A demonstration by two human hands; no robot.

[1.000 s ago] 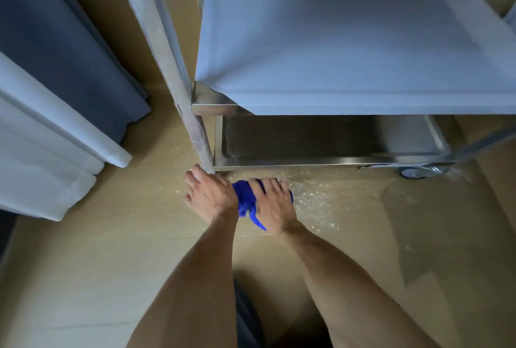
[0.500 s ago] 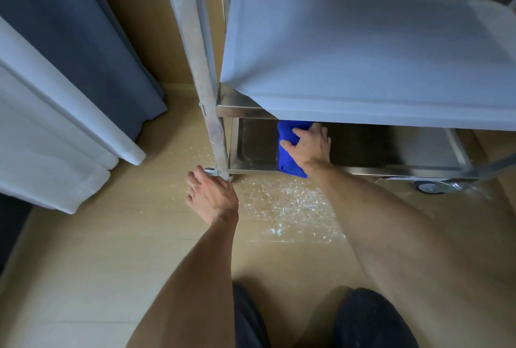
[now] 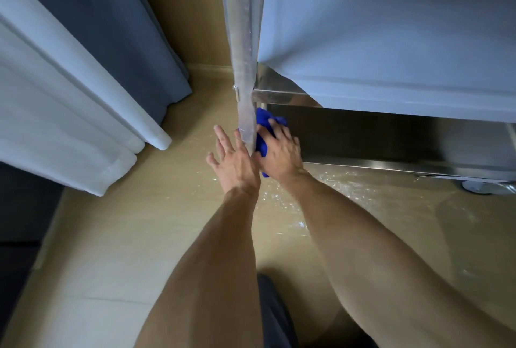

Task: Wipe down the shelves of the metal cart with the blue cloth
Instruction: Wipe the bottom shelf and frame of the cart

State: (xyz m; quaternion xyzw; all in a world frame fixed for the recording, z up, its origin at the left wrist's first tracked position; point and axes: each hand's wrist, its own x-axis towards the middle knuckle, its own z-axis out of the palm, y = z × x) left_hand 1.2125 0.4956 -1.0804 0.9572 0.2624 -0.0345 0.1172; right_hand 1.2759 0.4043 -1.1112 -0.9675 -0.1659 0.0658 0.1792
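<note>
The blue cloth (image 3: 262,135) sits bunched at the left end of the metal cart's (image 3: 391,168) bottom shelf, just behind the corner post (image 3: 245,68). My right hand (image 3: 282,152) presses on it, fingers curled over the fabric. My left hand (image 3: 233,161) is spread flat beside the post's foot. White specks (image 3: 282,196) litter the tan floor (image 3: 125,236); curtains (image 3: 83,68) hang left.

Bunched bright blue cloth (image 3: 262,135) lying at the left end of the bottom shelf of a stainless-steel wheeled cart (image 3: 363,135), partly hiding behind the cart's upright corner post, pale sheet covering the shelf above
</note>
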